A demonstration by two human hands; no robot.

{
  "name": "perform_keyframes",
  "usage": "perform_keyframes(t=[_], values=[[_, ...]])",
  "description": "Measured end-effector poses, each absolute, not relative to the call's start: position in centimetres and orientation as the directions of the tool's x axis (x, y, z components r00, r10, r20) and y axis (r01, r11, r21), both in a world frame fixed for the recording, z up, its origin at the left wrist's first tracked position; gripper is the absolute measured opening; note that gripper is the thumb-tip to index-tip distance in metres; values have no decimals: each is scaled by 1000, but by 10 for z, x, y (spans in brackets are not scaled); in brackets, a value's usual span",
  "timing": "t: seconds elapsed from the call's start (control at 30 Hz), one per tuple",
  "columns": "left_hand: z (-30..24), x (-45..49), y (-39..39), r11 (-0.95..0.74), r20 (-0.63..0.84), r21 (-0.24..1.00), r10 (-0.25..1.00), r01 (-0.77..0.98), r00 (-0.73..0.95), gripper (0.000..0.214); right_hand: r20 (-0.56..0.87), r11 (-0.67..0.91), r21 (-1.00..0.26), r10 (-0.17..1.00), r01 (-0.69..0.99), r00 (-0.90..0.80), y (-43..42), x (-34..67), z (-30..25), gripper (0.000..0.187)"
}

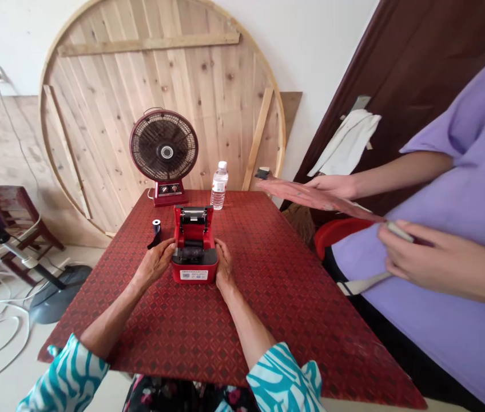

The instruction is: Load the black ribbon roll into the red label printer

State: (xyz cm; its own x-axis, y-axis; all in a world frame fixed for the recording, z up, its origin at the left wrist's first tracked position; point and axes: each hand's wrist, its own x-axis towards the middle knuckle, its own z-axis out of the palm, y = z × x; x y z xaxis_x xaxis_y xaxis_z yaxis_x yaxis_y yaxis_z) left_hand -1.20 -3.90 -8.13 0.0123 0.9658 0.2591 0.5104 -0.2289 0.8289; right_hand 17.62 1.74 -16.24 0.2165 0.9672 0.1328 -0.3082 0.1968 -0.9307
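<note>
A small red and black label printer (194,273) stands on the red patterned tabletop with its lid tipped up and back, showing rollers inside. My left hand (156,262) is wrapped round its left side, and my right hand (224,264) grips the opposite side. The fingertips are partly hidden by the casing. Just beyond my left hand is a small roll of dark ribbon (156,226), its loose end trailing down near my fingers.
On the table (294,297) stand a fan (165,147) and a water bottle (219,186) farther back. Another person (452,274) at the right holds a long reddish flat object (319,197) over the table edge. Cables (8,337) lie on the floor left.
</note>
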Motion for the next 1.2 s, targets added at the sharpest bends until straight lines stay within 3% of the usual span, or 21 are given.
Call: perform_keyframes(t=[0.13,0.33,0.5,0.77,0.9,1.07,1.2], values=[[-90,-14,-33,-229,239,868,970,440,35,52,132,191,-943,967,-274,220,18,177,-166,38],[-83,-19,-27,-268,259,775,961,572,101,50,139,213,-933,957,-290,254,18,176,-167,37],[-45,-12,3,-357,451,680,892,640,18,55,147,223,-933,953,-282,266,19,176,-167,38],[-11,7,33,-464,484,591,858,660,171,47,146,219,-936,954,-276,261,17,180,-167,41],[-20,0,6,-566,550,507,793,650,262,43,168,236,-938,950,-253,261,15,181,-163,40],[-39,-5,-25,-625,490,382,761,681,425,41,136,201,-941,961,-272,241,14,180,-162,40],[-55,-5,-34,-624,477,304,754,720,451,41,111,180,-945,962,-274,248,15,180,-164,39]])
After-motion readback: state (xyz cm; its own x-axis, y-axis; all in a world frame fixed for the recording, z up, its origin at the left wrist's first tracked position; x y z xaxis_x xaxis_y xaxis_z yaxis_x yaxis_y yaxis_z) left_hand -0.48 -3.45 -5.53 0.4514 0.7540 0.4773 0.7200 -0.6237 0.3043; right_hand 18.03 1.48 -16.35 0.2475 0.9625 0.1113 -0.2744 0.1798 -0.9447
